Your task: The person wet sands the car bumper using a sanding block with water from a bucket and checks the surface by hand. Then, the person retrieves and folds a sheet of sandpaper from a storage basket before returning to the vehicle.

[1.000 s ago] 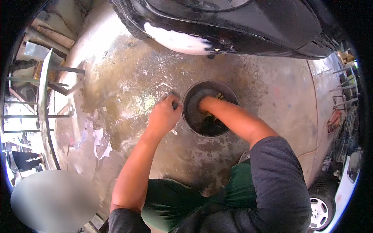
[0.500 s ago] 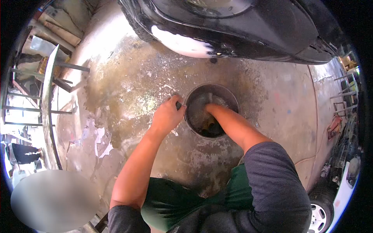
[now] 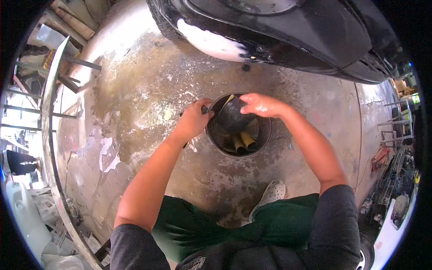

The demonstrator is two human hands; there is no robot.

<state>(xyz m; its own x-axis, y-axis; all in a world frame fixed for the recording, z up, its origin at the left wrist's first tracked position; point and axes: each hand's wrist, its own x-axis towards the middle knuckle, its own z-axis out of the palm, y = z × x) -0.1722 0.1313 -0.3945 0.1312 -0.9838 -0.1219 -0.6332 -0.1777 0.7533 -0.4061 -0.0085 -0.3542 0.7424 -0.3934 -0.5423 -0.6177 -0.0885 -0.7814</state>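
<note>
A round dark bucket point(image 3: 269, 135) stands on the floor in front of me, with rolled yellow-backed sandpaper pieces point(image 3: 243, 141) inside. My right hand point(image 3: 258, 105), wet and with whitish flecks, pinches the edge of a dark, wet sandpaper sheet point(image 3: 231, 116) over the bucket's mouth. A yellow edge of the sheet's backing shows at its top. At the bucket's left rim is my left hand point(image 3: 196, 119), its fingers closed round something dark that is mostly hidden beneath them.
Ahead of me is a black car body point(image 3: 288, 45) with a white patch point(image 3: 209, 42) on its lower edge. A metal frame point(image 3: 51, 103) stands to the left. Stacked parts and a red jack-like object point(image 3: 380, 158) lie at the right. The concrete floor point(image 3: 148, 103) is stained and flaking.
My right hand has come up out of the bucket, bringing the sandpaper sheet with it. My left hand stays by the rim. A light clog now shows beside my right leg.
</note>
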